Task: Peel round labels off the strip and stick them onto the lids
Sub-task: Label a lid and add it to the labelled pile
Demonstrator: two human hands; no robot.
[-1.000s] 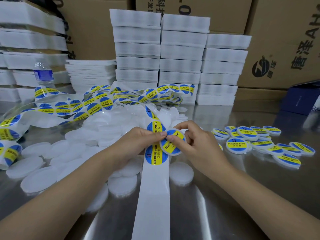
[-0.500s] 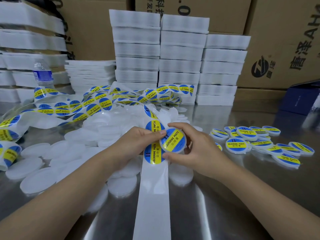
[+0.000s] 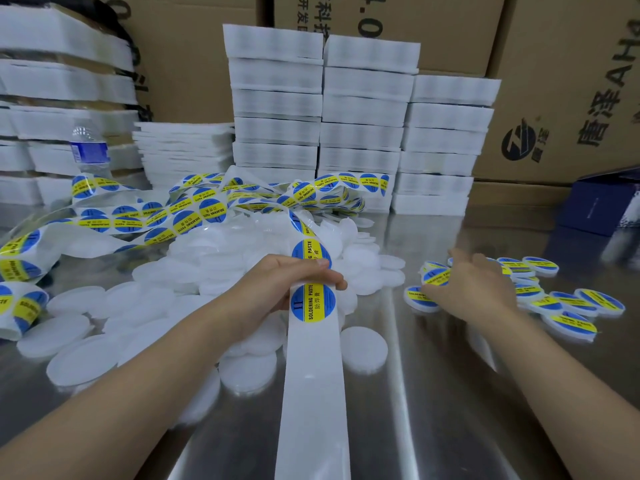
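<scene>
So, worktop [image 3: 433, 393]: shiny metal; a bare lane runs toward the viewer between the strip [image 3: 313, 393] and the right forearm, with more bare metal right of that arm.
Back edge: foam stacks [image 3: 360, 109] and cartons [image 3: 571, 81] wall it off (a bottle [image 3: 90, 150] stands far left, a blue box [image 3: 602, 206] far right).
Strip path: white backing runs from the bottom edge up the middle to the left hand [image 3: 277, 285], then over the bare lids [image 3: 221, 271] into a loose tangle across the left and back.
Nearest label [image 3: 313, 303]: round, blue and yellow, on the strip just below the left hand's fingers; another sits just above them.
Heap: bare lids lie left and centre, under the strip; one lies just right of it.
Done pile: labelled lids [image 3: 571, 303] cluster at right, apart from the heap.
Left side: forearm in from lower left, fingers curled across the strip, gripping it between two labels.
Right side: forearm in from lower right, right hand [image 3: 474, 289] palm down over the near labelled lids, fingers loosely spread, gripping nothing (blurred; contact cannot be told).
</scene>
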